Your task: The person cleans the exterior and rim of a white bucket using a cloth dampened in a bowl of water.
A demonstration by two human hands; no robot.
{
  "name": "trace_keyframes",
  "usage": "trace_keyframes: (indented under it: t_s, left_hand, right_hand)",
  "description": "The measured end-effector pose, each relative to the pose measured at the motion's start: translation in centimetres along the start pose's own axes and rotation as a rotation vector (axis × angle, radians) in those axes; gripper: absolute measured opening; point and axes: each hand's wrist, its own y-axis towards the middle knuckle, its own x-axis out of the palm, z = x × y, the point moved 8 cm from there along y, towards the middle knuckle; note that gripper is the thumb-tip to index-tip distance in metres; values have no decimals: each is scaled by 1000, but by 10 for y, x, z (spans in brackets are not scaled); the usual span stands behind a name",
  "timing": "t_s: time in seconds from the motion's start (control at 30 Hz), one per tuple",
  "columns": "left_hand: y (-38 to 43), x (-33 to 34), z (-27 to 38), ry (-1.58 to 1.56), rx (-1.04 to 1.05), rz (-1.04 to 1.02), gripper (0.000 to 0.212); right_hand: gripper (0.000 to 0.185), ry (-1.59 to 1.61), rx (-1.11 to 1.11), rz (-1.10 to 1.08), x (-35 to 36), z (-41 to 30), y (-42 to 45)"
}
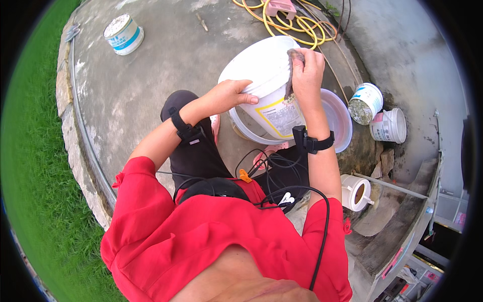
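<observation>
A white plastic bucket (pixel 269 109) with a yellow-framed printed label leans in front of me, its mouth tilted up and away. My left hand (pixel 232 94) grips the near side of its rim, thumb over the edge. In my right hand (pixel 308 70) is a dark grey-brown rag (pixel 290 81), pressed against the right side of the rim and hanging over the outer wall. Under the bucket sits a wide pale plastic basin (pixel 341 124); the bucket hides part of its inside.
A yellow hose (pixel 269 26) lies coiled beyond the bucket, by a pink plastic stool (pixel 280 7). A paint bucket (pixel 124 36) stands far left. Two small buckets (pixel 366 102) (pixel 388 126) lie near the wall at right. Black cables (pixel 279 162) cross my lap. Grass (pixel 49 151) borders the concrete.
</observation>
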Motion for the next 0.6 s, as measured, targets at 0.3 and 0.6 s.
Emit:
trace_keyframes:
  t_s: [0.3,0.6]
  left_hand:
    - [21,11,34,98,141,146,43]
    - [29,23,36,-26,109,54,45]
  right_hand:
    - [32,68,-129,-153,-5,-60,-62]
    - [19,38,201,99,7,48,-7]
